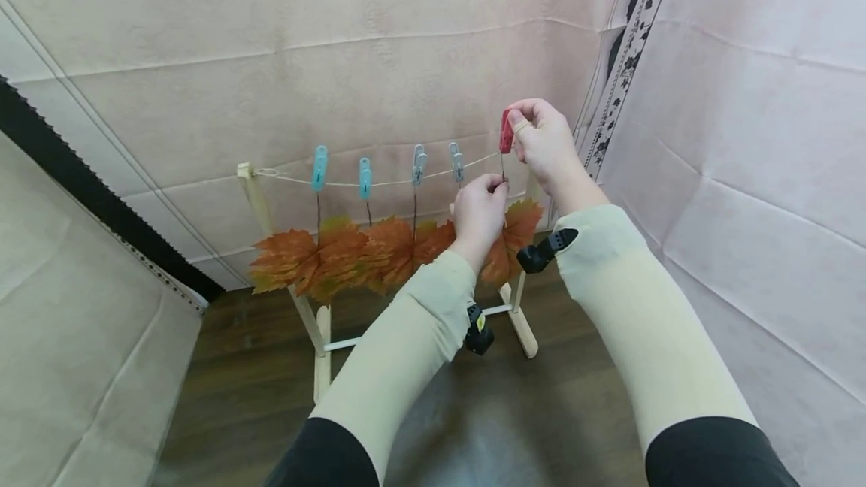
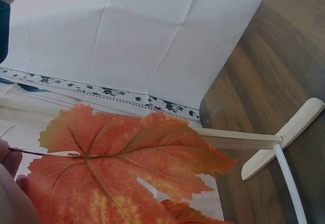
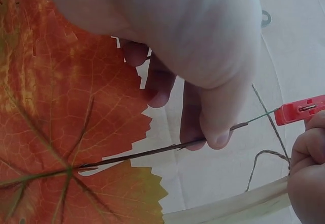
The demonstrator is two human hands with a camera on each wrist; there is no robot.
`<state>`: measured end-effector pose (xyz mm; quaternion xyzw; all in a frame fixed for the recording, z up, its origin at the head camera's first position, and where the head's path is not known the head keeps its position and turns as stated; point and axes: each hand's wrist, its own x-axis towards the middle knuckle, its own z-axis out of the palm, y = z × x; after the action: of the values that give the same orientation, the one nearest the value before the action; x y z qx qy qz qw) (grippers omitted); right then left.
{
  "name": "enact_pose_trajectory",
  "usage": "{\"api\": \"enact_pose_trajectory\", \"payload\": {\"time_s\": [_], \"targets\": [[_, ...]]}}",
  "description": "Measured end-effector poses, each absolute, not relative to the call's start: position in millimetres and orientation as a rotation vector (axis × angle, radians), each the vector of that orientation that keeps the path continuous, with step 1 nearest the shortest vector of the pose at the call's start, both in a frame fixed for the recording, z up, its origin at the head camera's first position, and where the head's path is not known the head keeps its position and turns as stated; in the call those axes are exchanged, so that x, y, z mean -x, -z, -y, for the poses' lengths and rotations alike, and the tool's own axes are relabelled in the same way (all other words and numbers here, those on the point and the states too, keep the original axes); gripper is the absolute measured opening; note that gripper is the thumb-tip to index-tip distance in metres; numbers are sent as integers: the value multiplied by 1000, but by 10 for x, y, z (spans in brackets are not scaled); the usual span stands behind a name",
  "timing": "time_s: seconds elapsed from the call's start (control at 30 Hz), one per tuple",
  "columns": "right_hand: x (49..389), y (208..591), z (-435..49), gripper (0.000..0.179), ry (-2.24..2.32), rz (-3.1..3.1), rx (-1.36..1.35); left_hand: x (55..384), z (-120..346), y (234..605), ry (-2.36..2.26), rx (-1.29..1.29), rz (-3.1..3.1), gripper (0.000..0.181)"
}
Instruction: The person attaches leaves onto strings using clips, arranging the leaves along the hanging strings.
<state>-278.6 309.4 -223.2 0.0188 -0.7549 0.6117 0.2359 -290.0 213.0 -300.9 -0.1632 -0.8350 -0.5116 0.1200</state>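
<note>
My right hand point(image 1: 544, 137) pinches a red clothespin point(image 1: 506, 131) above the right end of a string point(image 1: 389, 184). Just below it, my left hand point(image 1: 479, 213) holds the dark stem point(image 3: 137, 156) of an orange artificial maple leaf point(image 2: 127, 158) between thumb and finger. From the stem's tip a thin green wire point(image 3: 263, 116) runs to the nose of the red clothespin, seen in the right wrist view. Farther left, blue clothespins point(image 1: 320, 168) on the string carry more orange leaves point(image 1: 287, 260), hanging by their stems.
A wooden frame point(image 1: 253, 198) supports the string, its feet point(image 1: 519, 325) standing on a wood-look floor point(image 1: 250, 374). A white crossbar point(image 1: 497, 310) joins the frame low down. Pale fabric walls point(image 1: 433, 81) surround it behind and at both sides.
</note>
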Motion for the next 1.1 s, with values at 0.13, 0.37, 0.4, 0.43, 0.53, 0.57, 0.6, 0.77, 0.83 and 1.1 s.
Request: {"api": "enact_pose_trajectory", "payload": {"time_s": [0.13,0.37,0.4,0.43,0.53,0.57,0.6,0.77,0.83,1.1], "targets": [[2804,2236,-3081,27,-1685,2072,-31,2913,-2133,3014,1474,475,2434,18],[2848,2257,-3065,29,-1635,2113,2,2944,-2116,3017,1416,490,2447,18],[2853,2258,-3062,29,-1626,2115,6,2951,-2112,3015,1409,495,2450,18],[2858,2261,-3060,28,-1612,2117,6,2958,-2109,3013,1402,499,2452,19],[2868,2267,-3060,28,-1605,2099,-3,2971,-2108,3009,1407,504,2460,19],[2868,2270,-3063,28,-1610,2098,-1,2975,-2110,3010,1412,501,2462,18],[2867,2275,-3067,29,-1613,2100,1,2975,-2113,3010,1421,495,2465,18],[2835,2291,-3113,29,-1590,2141,49,2960,-2145,3006,1454,477,2464,17],[2825,2297,-3126,30,-1576,2161,67,2956,-2152,3008,1448,478,2460,18],[2856,2304,-3088,32,-1625,2172,33,3010,-2107,3045,1366,465,2454,16]]}}
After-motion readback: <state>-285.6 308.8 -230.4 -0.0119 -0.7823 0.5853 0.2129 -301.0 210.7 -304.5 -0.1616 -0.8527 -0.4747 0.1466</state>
